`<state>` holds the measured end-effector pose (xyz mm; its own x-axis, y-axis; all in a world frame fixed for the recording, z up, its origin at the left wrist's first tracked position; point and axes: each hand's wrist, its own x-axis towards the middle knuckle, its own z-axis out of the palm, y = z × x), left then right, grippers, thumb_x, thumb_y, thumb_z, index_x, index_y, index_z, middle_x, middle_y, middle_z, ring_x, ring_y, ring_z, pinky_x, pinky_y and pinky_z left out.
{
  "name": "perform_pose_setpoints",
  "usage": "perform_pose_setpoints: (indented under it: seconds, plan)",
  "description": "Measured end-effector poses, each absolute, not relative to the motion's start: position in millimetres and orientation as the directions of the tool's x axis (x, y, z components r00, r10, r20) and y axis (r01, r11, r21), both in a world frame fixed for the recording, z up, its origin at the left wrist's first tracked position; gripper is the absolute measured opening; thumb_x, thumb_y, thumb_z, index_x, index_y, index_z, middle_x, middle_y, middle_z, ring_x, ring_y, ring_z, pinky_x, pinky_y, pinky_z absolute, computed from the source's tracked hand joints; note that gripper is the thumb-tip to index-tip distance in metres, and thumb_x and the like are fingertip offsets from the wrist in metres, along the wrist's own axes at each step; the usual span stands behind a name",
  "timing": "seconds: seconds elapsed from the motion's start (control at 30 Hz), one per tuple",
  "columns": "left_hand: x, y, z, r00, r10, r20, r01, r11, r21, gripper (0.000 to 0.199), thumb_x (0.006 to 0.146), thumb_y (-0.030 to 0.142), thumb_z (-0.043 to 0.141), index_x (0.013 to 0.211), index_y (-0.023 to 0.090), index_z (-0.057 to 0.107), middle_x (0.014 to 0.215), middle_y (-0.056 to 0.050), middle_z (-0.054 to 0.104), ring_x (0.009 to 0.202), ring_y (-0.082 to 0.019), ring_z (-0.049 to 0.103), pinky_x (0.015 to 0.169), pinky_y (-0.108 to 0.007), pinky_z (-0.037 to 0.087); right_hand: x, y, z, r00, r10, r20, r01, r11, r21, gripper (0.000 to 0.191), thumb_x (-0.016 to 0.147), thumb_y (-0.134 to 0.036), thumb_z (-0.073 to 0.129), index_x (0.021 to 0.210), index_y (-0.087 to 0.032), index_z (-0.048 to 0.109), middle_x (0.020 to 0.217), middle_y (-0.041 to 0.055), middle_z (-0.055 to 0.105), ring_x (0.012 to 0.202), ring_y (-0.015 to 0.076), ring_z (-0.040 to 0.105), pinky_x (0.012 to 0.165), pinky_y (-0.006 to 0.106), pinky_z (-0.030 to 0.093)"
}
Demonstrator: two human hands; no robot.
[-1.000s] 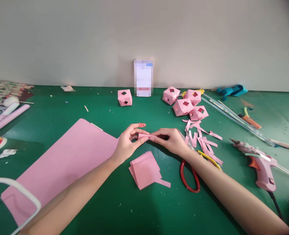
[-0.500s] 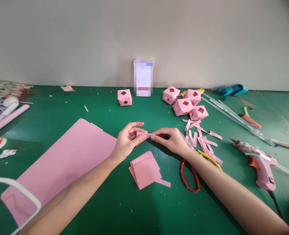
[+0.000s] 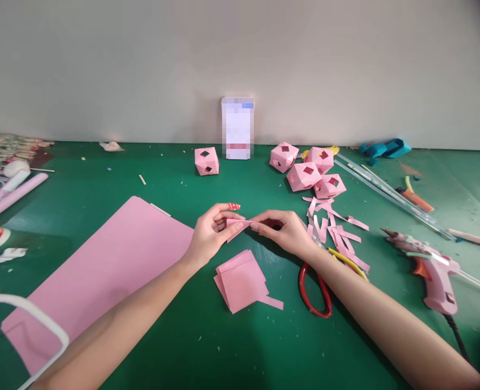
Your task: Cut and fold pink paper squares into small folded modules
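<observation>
Between my hands is a small folded piece of pink paper (image 3: 235, 228), held just above the green table. My left hand (image 3: 211, 228) pinches its left side between thumb and fingers; one fingertip has a red patterned wrap. At its right corner, the thumb and fingers of my right hand (image 3: 281, 230) press together on the paper. A short stack of pink paper squares (image 3: 242, 281) lies nearer to me, with a narrow strip sticking out. Scissors with red and yellow handles (image 3: 313, 295) lie partly under my right wrist.
Pink paper strips (image 3: 339, 233) are scattered right of my hand, below several folded pink paper shapes (image 3: 304, 176). A pink glue gun (image 3: 435, 271) lies at the right. Large pink sheets (image 3: 114, 260) lie under my left forearm. A phone with a blurred screen (image 3: 238, 129) leans on the wall.
Hardly anything differs. The fingers of my right hand have shifted very slightly along the paper's right corner; my left hand keeps its hold.
</observation>
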<state>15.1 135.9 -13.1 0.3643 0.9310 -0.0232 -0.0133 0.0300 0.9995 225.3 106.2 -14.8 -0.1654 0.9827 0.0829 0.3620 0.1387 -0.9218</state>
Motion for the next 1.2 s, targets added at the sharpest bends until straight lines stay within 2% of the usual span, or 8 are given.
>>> perform_pose_setpoints:
  seconds: [0.17, 0.43, 0.57, 0.7, 0.93, 1.2]
  plan:
    - [15.0, 135.7, -12.1, 0.366, 0.930, -0.037, -0.006, 0.042, 0.999, 0.040, 0.079, 0.034, 0.080, 0.111, 0.018, 0.062, 0.099, -0.008, 0.076, 0.096, -0.021, 0.073, 0.087, -0.034, 0.059, 225.2, 104.9, -13.8, -0.167, 0.983, 0.081, 0.370, 0.139, -0.919, 0.029, 0.089, -0.048, 0.068, 0.088, -0.020, 0.078, 0.078, 0.0031, 0.077, 0.061, 0.0137, 0.061, 0.056, 0.026, 0.045]
    - [13.6, 135.2, -14.8, 0.386, 0.922, -0.036, 0.001, 0.039, 0.999, 0.038, 0.080, 0.035, 0.080, 0.110, 0.018, 0.064, 0.100, -0.009, 0.077, 0.098, -0.023, 0.073, 0.086, -0.036, 0.059, 226.8, 103.3, -13.0, -0.195, 0.978, 0.072, 0.352, 0.138, -0.926, 0.033, 0.090, -0.050, 0.066, 0.084, -0.019, 0.075, 0.074, 0.0027, 0.074, 0.060, 0.0130, 0.060, 0.056, 0.025, 0.045]
    - [12.9, 136.1, -14.6, 0.388, 0.921, -0.028, -0.013, 0.036, 0.999, 0.037, 0.080, 0.032, 0.080, 0.110, 0.018, 0.065, 0.099, -0.008, 0.077, 0.096, -0.022, 0.073, 0.083, -0.032, 0.059, 226.0, 103.9, -11.7, -0.193, 0.979, 0.070, 0.333, 0.132, -0.934, 0.031, 0.089, -0.049, 0.068, 0.088, -0.019, 0.076, 0.076, 0.0031, 0.074, 0.062, 0.0129, 0.060, 0.057, 0.025, 0.046]
    - [12.8, 136.2, -14.0, 0.398, 0.917, -0.021, -0.022, 0.032, 0.999, 0.034, 0.081, 0.031, 0.079, 0.109, 0.019, 0.065, 0.099, -0.007, 0.077, 0.097, -0.020, 0.073, 0.086, -0.031, 0.058, 225.1, 104.5, -11.2, -0.189, 0.978, 0.084, 0.349, 0.147, -0.925, 0.029, 0.085, -0.047, 0.073, 0.093, -0.019, 0.076, 0.077, 0.0026, 0.072, 0.063, 0.0125, 0.059, 0.056, 0.024, 0.045]
    - [13.3, 135.8, -15.8, 0.420, 0.907, -0.018, 0.020, 0.011, 1.000, 0.036, 0.080, 0.034, 0.080, 0.109, 0.019, 0.065, 0.098, -0.008, 0.077, 0.099, -0.023, 0.073, 0.090, -0.037, 0.058, 225.9, 104.6, -14.4, -0.187, 0.977, 0.102, 0.388, 0.168, -0.906, 0.032, 0.087, -0.051, 0.069, 0.086, -0.020, 0.077, 0.070, 0.0015, 0.070, 0.059, 0.0122, 0.058, 0.055, 0.024, 0.044]
    - [13.3, 136.2, -16.1, 0.434, 0.901, -0.018, 0.006, 0.018, 1.000, 0.034, 0.079, 0.032, 0.081, 0.106, 0.019, 0.066, 0.097, -0.007, 0.077, 0.097, -0.022, 0.073, 0.088, -0.035, 0.058, 225.6, 104.0, -13.1, -0.196, 0.975, 0.106, 0.364, 0.173, -0.915, 0.032, 0.086, -0.050, 0.070, 0.081, -0.019, 0.075, 0.072, 0.0019, 0.071, 0.062, 0.0129, 0.060, 0.056, 0.025, 0.044]
